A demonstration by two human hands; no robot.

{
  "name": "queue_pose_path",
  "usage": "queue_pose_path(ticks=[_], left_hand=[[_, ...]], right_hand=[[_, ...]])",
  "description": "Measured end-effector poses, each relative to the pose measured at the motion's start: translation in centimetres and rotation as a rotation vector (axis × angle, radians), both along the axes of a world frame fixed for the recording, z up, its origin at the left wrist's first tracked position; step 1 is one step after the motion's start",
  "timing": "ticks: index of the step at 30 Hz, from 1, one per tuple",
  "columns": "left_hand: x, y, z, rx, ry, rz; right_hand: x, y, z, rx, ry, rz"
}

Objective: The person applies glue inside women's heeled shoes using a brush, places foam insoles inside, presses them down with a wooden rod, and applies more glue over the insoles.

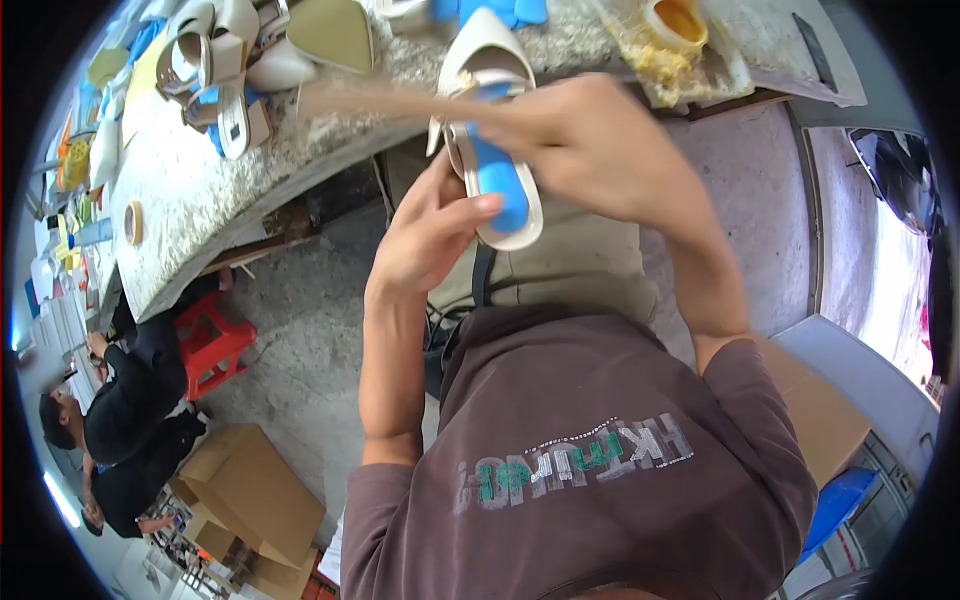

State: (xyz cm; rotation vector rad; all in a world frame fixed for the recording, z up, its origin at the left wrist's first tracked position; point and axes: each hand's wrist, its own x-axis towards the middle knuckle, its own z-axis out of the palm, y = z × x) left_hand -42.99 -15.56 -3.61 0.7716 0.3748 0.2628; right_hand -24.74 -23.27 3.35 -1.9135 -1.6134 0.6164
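Observation:
A cream pointed shoe (486,52) with a blue insole lining (497,172) points away from me, its heel end towards my body. My left hand (430,228) is closed round the heel end from the left, the thumb lying on the blue lining. Over the middle of the shoe, my right hand (590,140) is closed and blurred by motion. It holds a long, thin brownish strip or tool (390,104) that reaches left over the table; its exact kind cannot be made out.
The worn table (180,215) carries more shoes (230,110), a tape roll (133,223) and a yellow-stained glue pot (680,22). A red stool (215,345), cardboard boxes (255,490) and people in dark clothes (140,390) are at the left. Another box (815,410) stands at right.

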Motion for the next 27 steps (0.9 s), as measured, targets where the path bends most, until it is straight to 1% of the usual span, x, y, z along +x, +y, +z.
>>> queue_pose_path(ticks=[1, 2, 3, 4, 5, 6, 8, 10, 11, 13, 14, 16, 17, 20, 21, 23, 25, 27], left_hand=[[0.1, -0.4, 0.4, -0.146, -0.104, 0.061], [-0.5, -0.2, 0.7, -0.319, -0.150, 0.054], [-0.4, -0.2, 0.4, -0.309, -0.058, 0.133], [-0.2, -0.3, 0.6, -0.289, -0.095, 0.153], [0.1, -0.4, 0.7, -0.273, -0.133, 0.174], [0.2, -0.4, 0.5, -0.240, -0.088, 0.191], [0.9, -0.7, 0.4, -0.123, 0.033, 0.246], [1.6, -1.1, 0.3, -0.015, 0.227, 0.294], [2.0, -1.4, 0.2, 0.042, 0.335, 0.333], [2.0, -1.3, 0.2, 0.086, 0.381, 0.314], [2.4, -1.0, 0.1, 0.102, 0.392, 0.322], [2.5, -0.7, 0.0, 0.117, 0.370, 0.304], [2.6, -0.6, -0.1, 0.117, 0.347, 0.304], [3.8, -1.5, 0.1, -0.057, 0.237, 0.392], [3.9, -1.5, 0.5, -0.035, 0.233, 0.381], [4.3, -1.5, 1.0, -0.003, 0.216, 0.390], [3.7, -1.7, 0.8, -0.041, 0.174, 0.387], [2.7, -1.5, -2.2, 0.062, 0.257, 0.464]], right_hand=[[1.4, -2.1, 1.9, 0.135, 0.183, -0.053], [2.1, -3.9, 3.0, 0.461, 0.399, -0.241], [4.2, -6.5, 3.8, 0.606, 0.392, -0.359], [6.5, -9.2, 4.6, 0.749, 0.372, -0.478], [8.2, -10.7, 5.0, 0.726, 0.256, -0.520], [9.9, -12.3, 5.4, 0.700, 0.141, -0.564], [11.1, -12.8, 4.6, 0.698, 0.180, -0.641], [12.0, -9.2, 3.1, 0.577, 0.103, -0.701], [13.8, -8.5, 2.1, 0.509, 0.186, -0.658], [15.5, -6.8, 1.2, 0.368, 0.358, -0.561], [15.5, -8.6, 2.6, 0.337, 0.305, -0.608], [14.7, -9.9, 5.6, 0.560, 0.259, -0.547], [14.7, -10.2, 6.1, 0.674, 0.236, -0.524], [16.8, -9.5, 4.1, 0.432, 0.157, -0.401], [16.5, -10.7, 4.7, 0.467, 0.200, -0.397], [16.8, -14.1, 7.9, 0.528, 0.283, -0.355], [18.8, -15.1, 9.6, 0.882, 0.086, -0.630], [17.0, -14.8, 7.5, 0.926, 0.400, -0.589]])
